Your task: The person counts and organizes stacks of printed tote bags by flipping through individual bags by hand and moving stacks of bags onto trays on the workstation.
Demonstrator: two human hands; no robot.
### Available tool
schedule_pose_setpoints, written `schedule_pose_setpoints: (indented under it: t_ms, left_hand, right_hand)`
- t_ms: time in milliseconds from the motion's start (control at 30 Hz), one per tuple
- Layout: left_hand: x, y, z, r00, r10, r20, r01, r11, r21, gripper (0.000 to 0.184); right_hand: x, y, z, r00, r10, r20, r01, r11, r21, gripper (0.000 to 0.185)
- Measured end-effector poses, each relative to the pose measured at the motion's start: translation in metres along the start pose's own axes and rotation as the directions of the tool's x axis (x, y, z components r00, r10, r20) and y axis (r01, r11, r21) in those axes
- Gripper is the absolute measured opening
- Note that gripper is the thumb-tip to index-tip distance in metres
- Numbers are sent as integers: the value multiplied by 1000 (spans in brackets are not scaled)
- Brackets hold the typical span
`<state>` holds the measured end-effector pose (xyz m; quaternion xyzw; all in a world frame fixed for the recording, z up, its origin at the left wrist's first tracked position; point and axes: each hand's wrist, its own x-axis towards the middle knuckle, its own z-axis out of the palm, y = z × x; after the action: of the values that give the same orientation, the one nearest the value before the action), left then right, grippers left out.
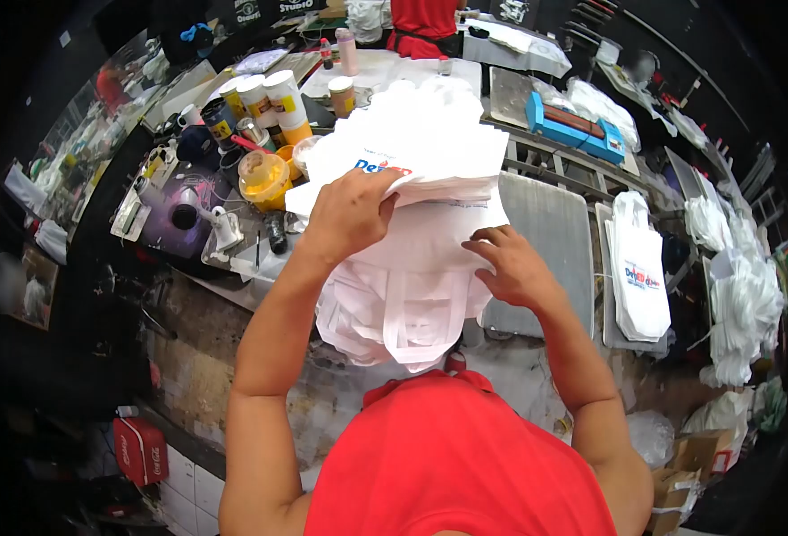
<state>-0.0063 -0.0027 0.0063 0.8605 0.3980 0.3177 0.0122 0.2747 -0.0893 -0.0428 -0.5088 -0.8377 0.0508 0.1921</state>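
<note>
Wears red sleeveless top (pixel 456 456), looking down at worktable w/ both forearms reaching fwd. Grips near edge of upper layers in stack of white tote bags (pixel 429 147) w/ L hand (pixel 351 210), fingers over top, closed on fabric next to blue & red print. Holds R hand (pixel 512 263) part-open, fingers bent & loosely spread, at R edge of lower bags in same stack; can't tell how firmly touching. Has stack directly in front, centered btwn hands, w/ lower bags' handles (pixel 425 326) hanging toward red top.

Has gray flat platen (pixel 546 241) just R of stack, then second pile of printed white totes (pixel 639 277) farther R, lying on board, handles pointing away. Has blue machine w/ reddish roller (pixel 577 129) beyond platen.

To L of stack, has yellow tub (pixel 264 183), white containers w/ yellow labels (pixel 284 98) & small black bottle (pixel 276 232), all close together. Faces another person in red (pixel 422 27) at far side, near pink bottle (pixel 347 52). Has red Coca-Cola cooler (pixel 140 451) on floor at lower L, cardboard boxes (pixel 702 451) at lower R.
</note>
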Motion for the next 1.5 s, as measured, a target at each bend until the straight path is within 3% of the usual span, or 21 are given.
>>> schedule_pose_setpoints:
  t_ms: [100,233,533,600,633,700,733,767,833,900,967,1000,1033,1133,1233,1267,1300,1333,1400,1467,1500]
  left_hand:
    - [7,1,-6,998,-32,-52,34,998,44,23]
    - [13,1,-8,995,4,-96,0,999,45,22]
    - [12,2,-6,997,-7,-80,11,999,53,22]
    - [13,2,-7,996,5,-85,-1,999,47,22]
    - [14,2,-7,996,7,-85,-3,999,47,22]
    - [13,1,-7,998,-15,-67,19,998,64,23]
    - [13,0,-7,998,-12,-67,17,998,63,23]
    - [11,-2,-6,998,-12,-66,15,999,49,23]
    - [9,-2,-8,998,-10,-66,12,999,33,23]
    - [8,0,-11,999,-15,-51,17,999,29,23]
    - [8,-4,-9,999,-24,-27,25,1000,15,26]
    - [10,-5,-8,999,-34,-6,34,999,3,28]
    - [10,-4,-9,1000,-27,-7,27,1000,4,28]
    - [6,3,-11,1000,-19,-19,19,1000,13,27]
    - [2,1,-10,999,-36,28,36,999,-14,30]
    - [1,-2,-8,999,-14,37,14,1000,-14,29]
    - [0,-3,-5,999,-13,34,13,1000,-13,29]
    - [-2,-3,-3,999,31,40,-30,999,-28,28]
    - [-9,-9,10,994,109,7,-109,994,1,30]
    - [-13,-1,8,992,115,53,-117,993,30,32]
    - [-15,3,8,986,123,110,-130,990,55,34]
  right_hand:
    - [6,9,9,988,29,153,-21,998,-56,27]
    - [12,-6,7,998,33,58,-33,999,-4,25]
    - [0,-38,-26,964,111,240,-206,885,418,35]
    - [2,-39,-32,876,132,464,-394,751,530,56]
    - [-2,-37,-28,876,134,463,-394,751,530,56]
    - [-18,-27,-20,923,-220,315,-215,385,898,70]
    - [-20,-21,-38,885,-275,377,-112,658,744,79]
    - [-27,-9,-37,886,-273,376,-113,659,743,79]
    - [-39,13,-29,960,-107,260,0,925,380,86]
    - [-48,12,-26,952,25,306,-112,956,271,80]
    - [-52,-1,-11,963,-49,265,59,998,-30,62]
    - [-54,-9,-6,983,-118,142,118,993,9,38]
    - [-57,-8,-8,984,-115,136,115,993,7,38]
    - [-74,2,-35,980,155,126,-193,900,390,16]
    - [-110,5,-118,901,385,199,-428,721,546,18]
    - [-133,22,-114,766,639,-73,-376,536,755,25]
    - [-143,49,-133,727,636,-259,-222,574,788,30]
    - [-144,70,-146,373,834,-407,0,438,899,35]
    - [-191,142,-192,209,731,-650,-155,681,716,42]
    - [-127,57,-217,191,705,-683,249,638,729,47]
    - [-114,60,-227,189,650,-736,275,684,675,48]
